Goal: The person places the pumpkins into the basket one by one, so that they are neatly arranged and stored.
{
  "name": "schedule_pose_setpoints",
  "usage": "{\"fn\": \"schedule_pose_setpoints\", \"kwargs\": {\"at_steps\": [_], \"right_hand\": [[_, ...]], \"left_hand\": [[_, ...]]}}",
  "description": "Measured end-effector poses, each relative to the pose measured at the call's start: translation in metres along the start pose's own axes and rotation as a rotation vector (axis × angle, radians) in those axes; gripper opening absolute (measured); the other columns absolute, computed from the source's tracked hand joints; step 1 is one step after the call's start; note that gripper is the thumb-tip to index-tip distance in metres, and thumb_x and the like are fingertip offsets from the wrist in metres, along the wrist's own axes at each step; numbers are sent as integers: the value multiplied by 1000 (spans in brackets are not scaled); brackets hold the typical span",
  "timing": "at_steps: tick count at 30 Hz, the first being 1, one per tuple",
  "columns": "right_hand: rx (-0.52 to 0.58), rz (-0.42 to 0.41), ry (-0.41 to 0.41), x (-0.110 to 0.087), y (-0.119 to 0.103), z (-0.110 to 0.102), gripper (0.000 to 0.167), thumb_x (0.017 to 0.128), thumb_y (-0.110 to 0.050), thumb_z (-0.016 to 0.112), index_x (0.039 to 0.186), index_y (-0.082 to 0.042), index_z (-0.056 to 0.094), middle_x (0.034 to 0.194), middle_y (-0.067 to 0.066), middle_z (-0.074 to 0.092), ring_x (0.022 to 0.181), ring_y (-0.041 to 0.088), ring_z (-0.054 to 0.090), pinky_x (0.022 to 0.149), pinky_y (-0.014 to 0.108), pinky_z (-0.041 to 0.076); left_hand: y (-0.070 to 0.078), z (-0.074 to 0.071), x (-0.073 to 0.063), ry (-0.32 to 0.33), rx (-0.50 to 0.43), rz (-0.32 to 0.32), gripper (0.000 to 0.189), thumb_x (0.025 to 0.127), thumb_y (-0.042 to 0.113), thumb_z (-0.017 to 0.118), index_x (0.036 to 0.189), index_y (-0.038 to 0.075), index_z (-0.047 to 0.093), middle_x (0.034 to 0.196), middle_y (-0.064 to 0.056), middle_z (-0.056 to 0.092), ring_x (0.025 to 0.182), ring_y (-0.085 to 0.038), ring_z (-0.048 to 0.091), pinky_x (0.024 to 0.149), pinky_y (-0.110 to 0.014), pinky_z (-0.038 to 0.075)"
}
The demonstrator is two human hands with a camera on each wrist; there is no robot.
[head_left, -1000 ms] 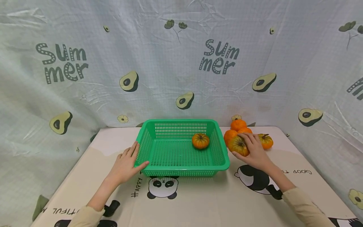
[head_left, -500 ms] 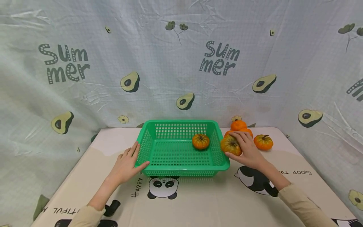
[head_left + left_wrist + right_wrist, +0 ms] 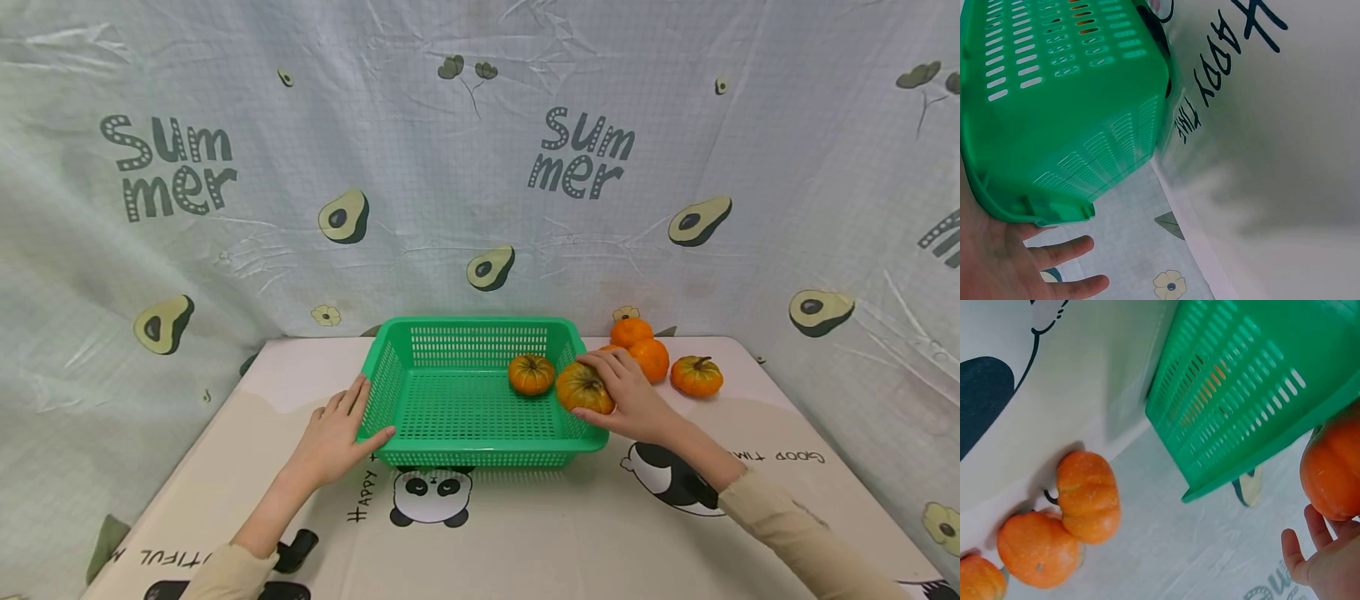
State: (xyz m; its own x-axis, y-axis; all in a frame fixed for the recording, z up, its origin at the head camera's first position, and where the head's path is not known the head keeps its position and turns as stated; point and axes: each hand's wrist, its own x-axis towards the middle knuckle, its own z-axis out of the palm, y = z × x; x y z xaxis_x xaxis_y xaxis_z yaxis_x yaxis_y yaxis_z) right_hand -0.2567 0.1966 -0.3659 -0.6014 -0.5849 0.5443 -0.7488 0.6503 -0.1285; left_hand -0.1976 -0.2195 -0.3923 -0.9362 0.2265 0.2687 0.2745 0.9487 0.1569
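My right hand (image 3: pixel 633 398) grips a small orange-and-green pumpkin (image 3: pixel 583 388) with thumb and fingers around its side. That pumpkin (image 3: pixel 1335 469) hangs over the right rim of the green plastic basket (image 3: pixel 480 447), its stem side facing the head camera. Inside the basket, toward the right, sits another small striped pumpkin (image 3: pixel 531 374). At the basket's left edge rests my left hand (image 3: pixel 333 437), thumb on the front corner and fingers along the side rim. In the left wrist view, the left fingers (image 3: pixel 1063 251) extend straight past the rim.
Right of the basket, several orange pumpkins (image 3: pixel 649 360) cluster at the table's back, one partly hidden behind my right hand. A striped pumpkin (image 3: pixel 697 377) stands farther right. The table (image 3: pixel 525 533) has a panda-print cover, and a printed curtain (image 3: pixel 420 167) hangs behind it.
My right hand has carried the gripped pumpkin leftward from beside the other pumpkins to over the basket's right rim. The left hand and basket stay in place.
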Motion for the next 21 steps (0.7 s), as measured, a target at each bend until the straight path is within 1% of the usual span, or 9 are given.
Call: {"fn": "schedule_pose_setpoints", "kwargs": {"at_steps": [6, 9, 16, 21], "right_hand": [[2, -22, -89, 8, -2, 9, 63, 76, -43, 65, 126, -10, 44, 121, 6, 48, 107, 22, 41, 89, 46, 37], [-10, -45, -134, 13, -2, 13, 63, 77, -45, 63, 126, -10, 43, 122, 6, 48, 108, 21, 41, 90, 46, 36], [-41, -91, -186, 24, -1, 19, 65, 77, -51, 60, 126, -12, 44, 123, 4, 47, 111, 20, 40, 93, 47, 35], [-63, -136, -209, 31, 1, 24, 67, 77, -54, 59, 126, -10, 45, 122, 3, 48, 108, 20, 41, 90, 44, 35]], "left_hand": [[0, -1, 0, -4, 5, -3, 83, 85, 55, 46, 139, -5, 24, 146, -21, 23, 124, -41, 33, 86, -58, 34], [1, -1, 0, -6, 4, -5, 84, 85, 55, 46, 139, -5, 24, 146, -21, 23, 125, -41, 33, 86, -58, 34], [2, 0, 0, -3, 6, -6, 84, 84, 55, 46, 139, -5, 24, 145, -21, 23, 125, -41, 33, 87, -59, 34], [1, -1, 0, 1, 7, -2, 83, 85, 55, 46, 139, -5, 25, 145, -21, 23, 125, -41, 33, 87, -59, 34]]}}
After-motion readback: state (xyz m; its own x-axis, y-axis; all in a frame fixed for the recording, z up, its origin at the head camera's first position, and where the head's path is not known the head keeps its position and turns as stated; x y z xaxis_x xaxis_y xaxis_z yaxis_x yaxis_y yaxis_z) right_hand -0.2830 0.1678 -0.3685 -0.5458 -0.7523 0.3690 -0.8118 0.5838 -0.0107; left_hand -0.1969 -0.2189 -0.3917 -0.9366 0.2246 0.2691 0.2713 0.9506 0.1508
